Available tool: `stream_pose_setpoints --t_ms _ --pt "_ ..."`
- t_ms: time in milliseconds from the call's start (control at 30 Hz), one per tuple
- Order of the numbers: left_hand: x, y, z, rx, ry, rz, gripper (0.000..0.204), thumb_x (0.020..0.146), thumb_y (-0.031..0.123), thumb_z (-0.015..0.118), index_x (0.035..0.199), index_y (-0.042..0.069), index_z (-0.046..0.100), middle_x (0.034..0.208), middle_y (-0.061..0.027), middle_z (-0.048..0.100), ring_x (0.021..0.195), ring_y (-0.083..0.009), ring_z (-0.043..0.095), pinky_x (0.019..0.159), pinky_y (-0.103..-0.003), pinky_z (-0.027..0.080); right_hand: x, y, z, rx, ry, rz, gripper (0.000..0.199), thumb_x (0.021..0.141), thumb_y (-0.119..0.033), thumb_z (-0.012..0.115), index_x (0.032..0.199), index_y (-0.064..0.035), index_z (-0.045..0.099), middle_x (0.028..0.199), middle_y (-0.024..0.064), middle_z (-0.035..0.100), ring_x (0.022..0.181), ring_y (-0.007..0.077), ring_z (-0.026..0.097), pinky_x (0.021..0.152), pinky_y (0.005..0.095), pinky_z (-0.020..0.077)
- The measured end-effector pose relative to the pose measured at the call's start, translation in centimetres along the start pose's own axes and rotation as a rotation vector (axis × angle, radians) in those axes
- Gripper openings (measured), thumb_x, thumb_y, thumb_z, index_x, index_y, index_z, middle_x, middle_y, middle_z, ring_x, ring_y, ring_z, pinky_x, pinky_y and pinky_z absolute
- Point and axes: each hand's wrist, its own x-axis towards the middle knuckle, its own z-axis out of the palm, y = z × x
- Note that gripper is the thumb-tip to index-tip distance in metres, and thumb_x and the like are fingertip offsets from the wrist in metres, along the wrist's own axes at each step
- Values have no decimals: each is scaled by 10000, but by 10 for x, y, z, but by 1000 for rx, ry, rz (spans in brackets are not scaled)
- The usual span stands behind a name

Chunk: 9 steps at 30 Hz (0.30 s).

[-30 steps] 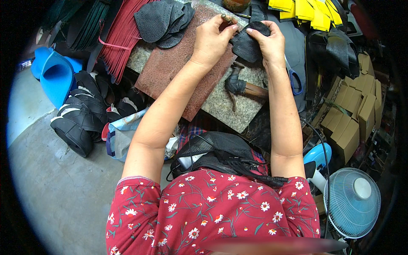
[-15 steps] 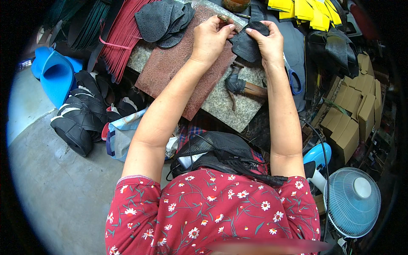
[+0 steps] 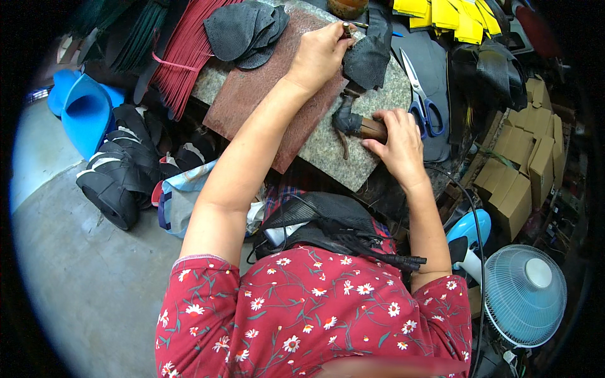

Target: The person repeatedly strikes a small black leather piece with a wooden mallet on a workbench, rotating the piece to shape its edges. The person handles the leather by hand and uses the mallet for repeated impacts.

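Left hand: left hand (image 3: 318,55) pinches the upper edge of a dark grey textured leather piece (image 3: 367,55), pressing it against the speckled granite slab (image 3: 328,148) on the table.
Right hand: right hand (image 3: 397,142) closes around the brown wooden handle of a dark-headed hammer (image 3: 353,123) lying on the slab, just below the piece.
Nearby: blue-handled scissors (image 3: 423,104) rest right of the hammer; a reddish-brown mat (image 3: 252,104) covers the slab's left half.
Step, as judged: tool pick-up while the piece is held in place.
Next move calls for: lifting the hammer clear while the left fingers stay out of the striking spot.
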Motion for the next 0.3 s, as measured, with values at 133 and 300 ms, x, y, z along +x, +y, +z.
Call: stream_pose_setpoints --t_ms 133,300 --pt "1 -2 1 47 -37 41 207 843 127 670 1033 54 634 920 -161 667 842 -323 662 701 -362 525 -13 5 6 103 160 -33 301 754 -231 729 1006 -96 635 931 76 616 885 280 590 774 375 458" --pt "-1 -1 3 108 -89 139 214 863 117 642 1063 45 615 1004 -182 648 942 -335 637 761 -343 512 -4 9 -9 586 419 203 253 911 -218 629 1056 -10 632 975 130 674 828 256 668 730 354 513"
